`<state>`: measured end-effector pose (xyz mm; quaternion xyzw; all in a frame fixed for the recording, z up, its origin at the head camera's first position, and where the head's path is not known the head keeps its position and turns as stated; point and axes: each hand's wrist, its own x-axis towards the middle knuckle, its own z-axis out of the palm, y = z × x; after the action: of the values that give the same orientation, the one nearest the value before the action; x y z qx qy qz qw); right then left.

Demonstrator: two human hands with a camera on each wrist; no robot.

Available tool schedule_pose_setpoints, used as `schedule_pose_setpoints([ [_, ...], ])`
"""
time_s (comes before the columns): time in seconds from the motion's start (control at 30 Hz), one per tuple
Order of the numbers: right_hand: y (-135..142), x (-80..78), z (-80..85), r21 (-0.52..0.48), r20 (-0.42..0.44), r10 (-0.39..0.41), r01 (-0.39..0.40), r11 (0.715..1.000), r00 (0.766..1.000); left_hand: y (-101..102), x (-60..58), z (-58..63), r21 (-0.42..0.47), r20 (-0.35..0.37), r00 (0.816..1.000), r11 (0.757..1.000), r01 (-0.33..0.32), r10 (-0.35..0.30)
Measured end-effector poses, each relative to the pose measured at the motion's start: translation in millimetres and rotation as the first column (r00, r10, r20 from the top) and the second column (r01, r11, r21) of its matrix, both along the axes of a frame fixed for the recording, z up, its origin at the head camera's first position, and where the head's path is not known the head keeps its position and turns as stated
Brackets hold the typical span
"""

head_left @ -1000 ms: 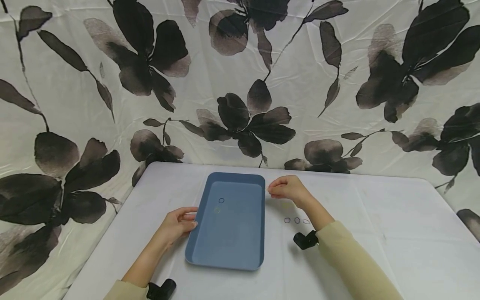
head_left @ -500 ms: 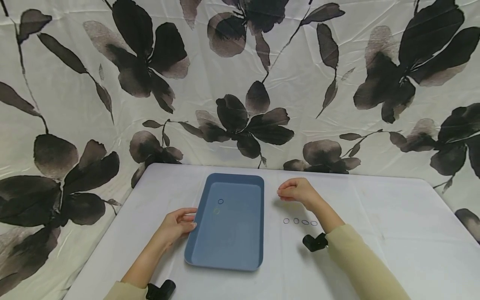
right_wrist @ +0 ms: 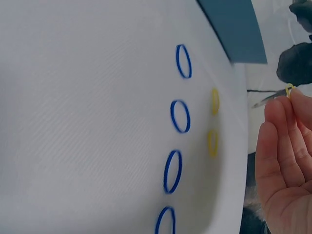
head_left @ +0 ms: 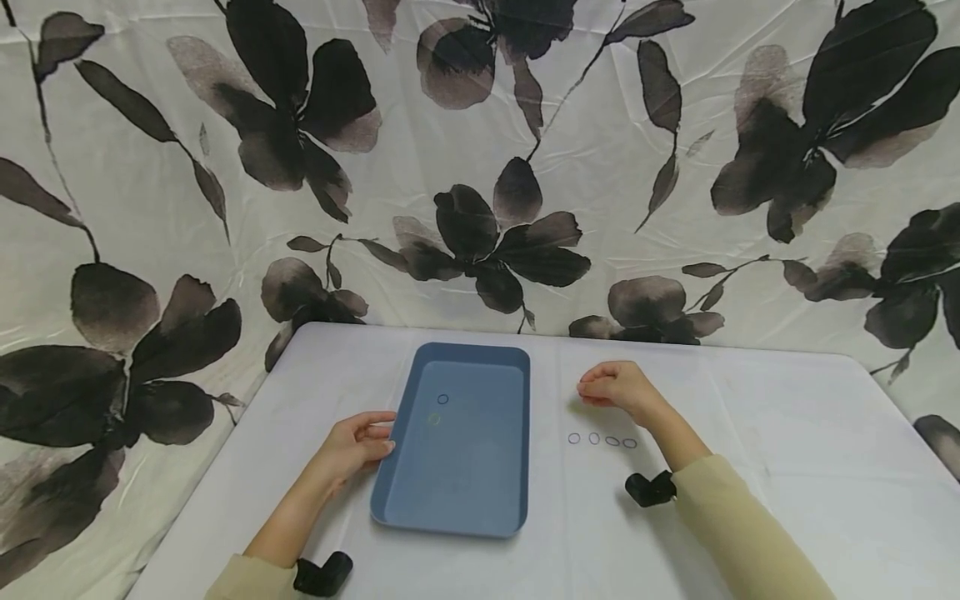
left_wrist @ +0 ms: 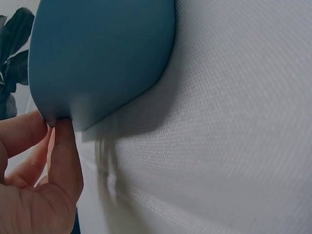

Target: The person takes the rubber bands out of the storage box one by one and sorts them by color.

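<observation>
My left hand holds the left rim of a blue tray, thumb and fingers at its edge in the left wrist view. Inside the tray lie a dark blue rubber band and a yellow rubber band. To the right of the tray, my right hand is above the table and pinches a small yellow band between thumb and fingertips. Several blue bands form a row on the cloth nearby. Two more yellow bands lie beside that row in the right wrist view.
A white cloth covers the table. Behind its far edge hangs a white curtain printed with dark flowers. Black devices are worn on both wrists.
My right hand has moved rightward, away from the tray's right edge, uncovering the rightmost blue band in the row. The left hand and tray stay in place.
</observation>
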<state>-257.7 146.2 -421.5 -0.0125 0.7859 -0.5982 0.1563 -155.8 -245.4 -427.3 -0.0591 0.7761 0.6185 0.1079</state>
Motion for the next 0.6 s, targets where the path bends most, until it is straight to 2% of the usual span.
schedule_pose_setpoints([
  [0.5, 23, 5.5, -9.3, 0.004, 0.008, -0.001, 0.001, 1.000, 1.000, -1, -0.8, -0.2, 0.025, 0.011, 1.000, 1.000, 0.001, -0.001],
  [0.6, 27, 6.0, -11.6, 0.029, 0.021, -0.009, 0.008, 1.000, 1.000, 1, -0.9, -0.6, 0.028, 0.015, 1.000, 1.000, -0.006, 0.006],
])
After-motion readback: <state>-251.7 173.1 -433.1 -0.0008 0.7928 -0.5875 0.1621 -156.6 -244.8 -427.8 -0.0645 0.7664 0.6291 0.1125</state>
